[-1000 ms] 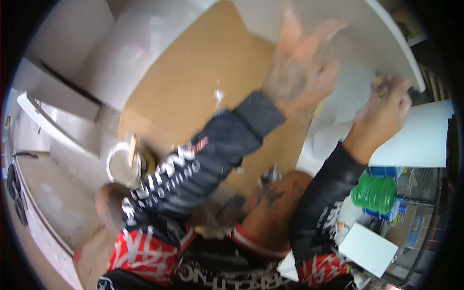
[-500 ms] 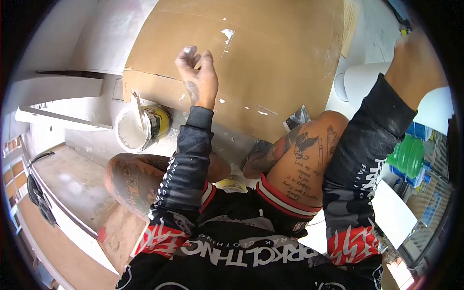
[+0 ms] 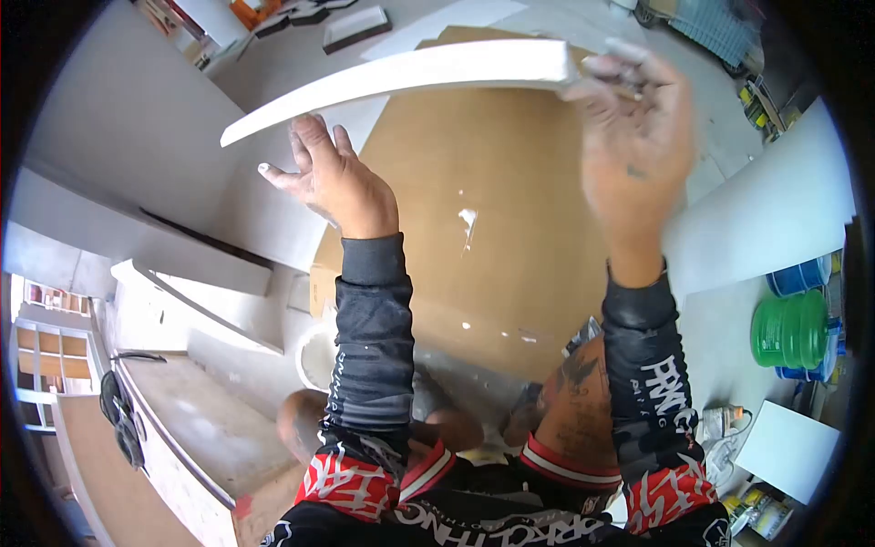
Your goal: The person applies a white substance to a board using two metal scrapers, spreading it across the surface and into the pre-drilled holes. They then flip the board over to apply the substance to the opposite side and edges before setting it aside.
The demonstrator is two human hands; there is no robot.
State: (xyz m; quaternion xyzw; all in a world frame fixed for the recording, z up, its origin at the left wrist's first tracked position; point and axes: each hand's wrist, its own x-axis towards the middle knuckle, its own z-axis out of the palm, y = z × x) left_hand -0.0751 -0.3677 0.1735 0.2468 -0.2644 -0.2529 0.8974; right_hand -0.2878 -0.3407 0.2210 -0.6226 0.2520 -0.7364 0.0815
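A long white curved piece (image 3: 428, 73) stretches across the top of the view, over the far part of a brown cardboard sheet (image 3: 510, 182). Its narrow end points left; the broad squared end lies at the right. My right hand (image 3: 638, 137), smeared by motion, has bent fingers at that broad end, gripping it. My left hand (image 3: 342, 182) is open under the left half, fingers spread and white-dusted, the fingertips right at the lower edge. White flecks and a torn white patch (image 3: 468, 221) mark the cardboard.
A white-rimmed bucket (image 3: 319, 357) stands by my left knee. To the right are a large white rounded surface (image 3: 766, 214), a green water jug (image 3: 793, 330) and a white board (image 3: 788, 440). A shallow tray-like piece (image 3: 357, 30) lies on the floor ahead.
The white curved piece has come into view, gripped by my right hand, which moved in from the far right. My left hand has moved up and left, opening its fingers. The view has shifted forward.
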